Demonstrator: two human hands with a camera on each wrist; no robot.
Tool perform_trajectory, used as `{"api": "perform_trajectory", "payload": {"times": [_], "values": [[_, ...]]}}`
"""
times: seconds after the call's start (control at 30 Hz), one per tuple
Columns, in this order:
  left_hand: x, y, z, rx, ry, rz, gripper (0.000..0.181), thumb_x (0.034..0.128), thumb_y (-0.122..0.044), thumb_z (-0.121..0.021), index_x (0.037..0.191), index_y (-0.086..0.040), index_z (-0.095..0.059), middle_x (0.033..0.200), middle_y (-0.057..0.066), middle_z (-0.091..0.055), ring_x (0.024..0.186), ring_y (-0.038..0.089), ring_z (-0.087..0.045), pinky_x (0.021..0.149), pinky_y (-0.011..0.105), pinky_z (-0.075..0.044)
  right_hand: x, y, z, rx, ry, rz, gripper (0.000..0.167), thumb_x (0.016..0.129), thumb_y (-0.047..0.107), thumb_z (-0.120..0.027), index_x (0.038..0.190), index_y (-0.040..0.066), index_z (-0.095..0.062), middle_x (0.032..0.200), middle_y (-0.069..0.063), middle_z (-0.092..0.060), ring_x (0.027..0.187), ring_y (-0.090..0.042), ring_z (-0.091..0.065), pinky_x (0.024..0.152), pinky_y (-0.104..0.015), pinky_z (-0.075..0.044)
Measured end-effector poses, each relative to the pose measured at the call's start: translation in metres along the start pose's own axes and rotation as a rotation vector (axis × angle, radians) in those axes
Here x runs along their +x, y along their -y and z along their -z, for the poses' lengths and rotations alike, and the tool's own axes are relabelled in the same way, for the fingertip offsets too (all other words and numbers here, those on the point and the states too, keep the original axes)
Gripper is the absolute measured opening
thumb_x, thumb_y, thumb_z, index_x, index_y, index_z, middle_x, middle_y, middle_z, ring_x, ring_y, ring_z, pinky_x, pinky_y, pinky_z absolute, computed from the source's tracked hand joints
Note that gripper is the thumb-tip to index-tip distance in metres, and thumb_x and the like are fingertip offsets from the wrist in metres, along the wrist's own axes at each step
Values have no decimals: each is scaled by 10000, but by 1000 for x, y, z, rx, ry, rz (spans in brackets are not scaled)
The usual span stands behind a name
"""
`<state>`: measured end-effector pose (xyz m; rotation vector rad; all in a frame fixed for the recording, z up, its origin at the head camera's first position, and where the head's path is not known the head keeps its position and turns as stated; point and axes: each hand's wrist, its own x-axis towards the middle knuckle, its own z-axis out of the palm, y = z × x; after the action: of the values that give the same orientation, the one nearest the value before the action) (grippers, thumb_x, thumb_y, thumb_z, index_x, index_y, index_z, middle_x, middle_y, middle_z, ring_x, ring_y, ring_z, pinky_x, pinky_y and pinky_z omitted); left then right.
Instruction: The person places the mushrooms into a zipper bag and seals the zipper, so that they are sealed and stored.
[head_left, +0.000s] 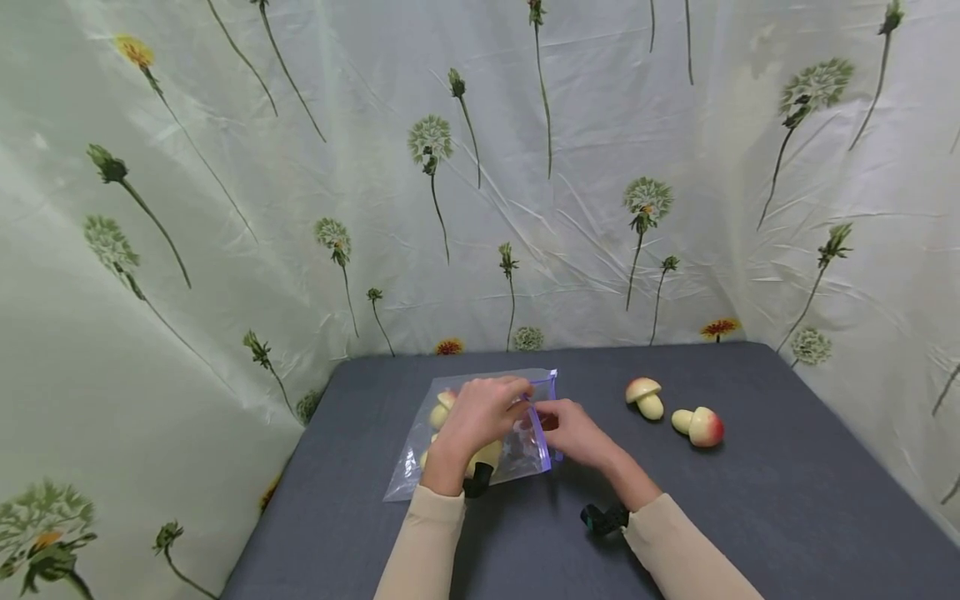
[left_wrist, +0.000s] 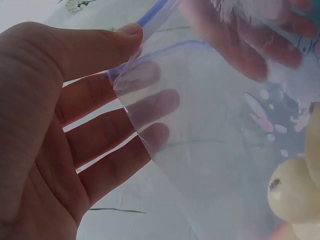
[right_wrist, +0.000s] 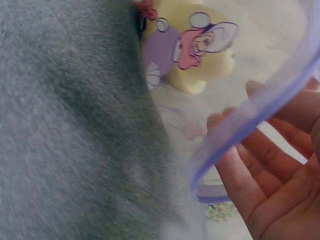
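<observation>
While the left hand (head_left: 478,417) pinches, bag edges (head_left: 542,443) gape.

On the table (head_left: 750,508), the bag (head_left: 519,457) is left of two loose mushrooms (head_left: 645,398). Inside it are more mushrooms (head_left: 446,402), how many being hard to tell behind the left hand (head_left: 476,417). Behind the table hangs a curtain (head_left: 480,217)
</observation>
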<state>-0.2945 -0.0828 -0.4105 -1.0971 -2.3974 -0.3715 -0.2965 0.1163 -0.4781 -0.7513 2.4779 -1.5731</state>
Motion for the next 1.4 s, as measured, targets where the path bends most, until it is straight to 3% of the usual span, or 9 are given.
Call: {"api": "perform_trajectory", "payload": {"times": [0.27,0.47,0.8,1.17,1.4], "values": [[0,2,-1,11,7,13,114,933,-235,-752,1045,-233,-736,940,-109,-718,585,31,-529,536,224,-441,-10,8,15,-2,-104,-38,322,941,71,-706,1262,88,-686,1173,-120,-694,1029,-311,-671,803,-388,-566],[-2,6,-2,15,22,31,119,933,-248,-753,1047,-219,-736,941,-109,-717,629,45,-581,570,252,-478,-21,19,25,37,-143,-50,360,938,41,-707,1293,25,-653,1226,-244,-653,1066,-407,-646,803,-429,-567],[-4,14,-4,-62,21,53,120,935,-248,-752,1040,-190,-744,942,-118,-721,695,34,-608,626,266,-494,-28,6,41,-7,-269,-54,363,911,127,-764,1265,100,-689,1208,-132,-688,1028,-300,-673,825,-398,-558],[-2,18,-16,-221,-75,42,121,912,-176,-773,1025,-201,-738,981,-89,-737,787,26,-653,687,255,-519,-43,-6,63,-91,-386,-88,397,901,175,-785,1276,95,-679,1172,-79,-700,1008,-240,-679,835,-403,-554],[0,19,-19,-203,-166,24,167,891,-122,-788,1036,-189,-739,986,-61,-747,792,47,-678,683,257,-536,-53,-12,78,-200,-484,-128,398,895,149,-787,1278,135,-683,1149,-75,-712,984,-253,-685,771,-371,-561]]}}
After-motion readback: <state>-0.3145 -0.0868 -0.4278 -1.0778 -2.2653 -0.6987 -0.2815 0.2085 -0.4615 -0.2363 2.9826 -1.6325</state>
